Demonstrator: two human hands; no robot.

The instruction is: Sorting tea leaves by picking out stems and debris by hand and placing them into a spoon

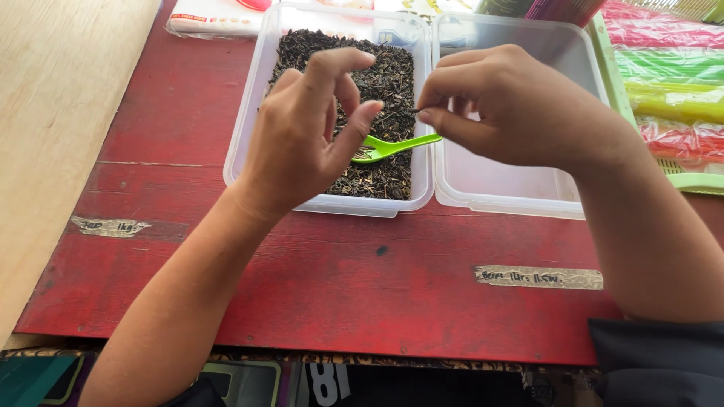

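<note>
Starting at the far left, I see a pale wooden board (53, 113) lying beside the red painted tabletop (324, 286), which carries two strips of worn tape with handwriting, one near the left edge (111, 226) and one toward the right (538, 277). Moving in, my left hand (302, 143) hovers over the left clear plastic tub (243, 128), which is filled with dark dried leaves (388, 83); the fingers are loosely curled, thumb raised toward the index finger, and as far as I can tell they grip nothing, as if poised to receive or help pull apart a piece. A green plastic spoon (392, 147) lies across the leaves with its handle resting on the rim shared by the two tubs, so I judge it is parked there within easy reach while both hands are busy. Next, my right hand (513, 105) is closed in a fine pinch, thumb against forefinger, on a small dark sliver (414, 111) held just above the seam between the tubs; it looks like a stem or leaf fragment, though it is too small to be sure. Below that hand sits the right clear plastic tub (520, 181), touching the first and holding no leaves that I can see. At the far right lies a stack of brightly coloured wrapped packets (671, 83) on a green tray (697, 181).
</note>
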